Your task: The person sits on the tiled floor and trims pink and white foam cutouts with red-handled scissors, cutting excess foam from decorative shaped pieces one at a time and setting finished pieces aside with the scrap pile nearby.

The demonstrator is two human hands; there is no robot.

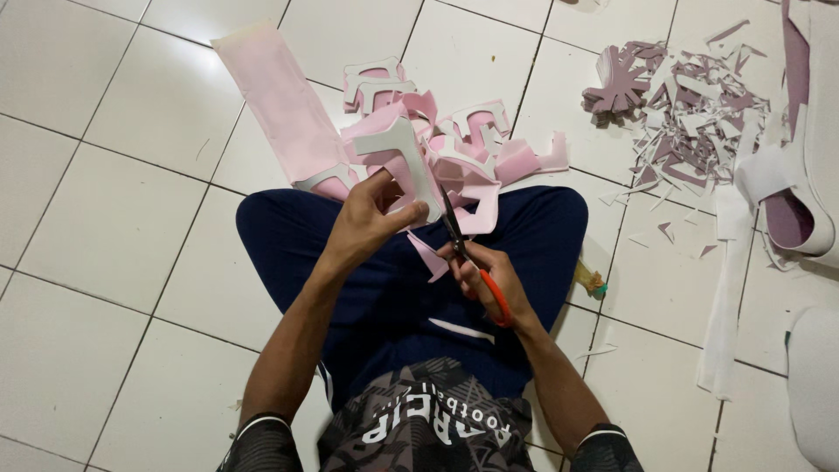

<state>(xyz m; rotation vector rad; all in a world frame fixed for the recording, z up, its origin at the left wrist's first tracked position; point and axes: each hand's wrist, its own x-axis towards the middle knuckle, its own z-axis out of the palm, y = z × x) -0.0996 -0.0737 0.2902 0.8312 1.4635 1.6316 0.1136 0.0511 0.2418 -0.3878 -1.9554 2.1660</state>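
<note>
My left hand (371, 218) grips a pink-and-white foam cut-out piece (404, 162) above my lap. My right hand (489, 284) holds orange-handled scissors (459, 240), whose dark blades point up into the foam right beside the left thumb. A small pink offcut (430, 260) hangs just below the blades. Beyond my hands lies a heap of similar pink cut-out shapes (463, 144) over my knees, and a long pink foam strip (280, 100) stretches up and to the left on the white tiles.
I sit cross-legged in dark blue trousers (288, 236) on a white tiled floor (105, 175). A pile of mauve and white scraps (690, 118) lies at upper right, with curled white foam sheets (786, 210) at the right edge. A small brush-like object (590, 281) rests by my right knee.
</note>
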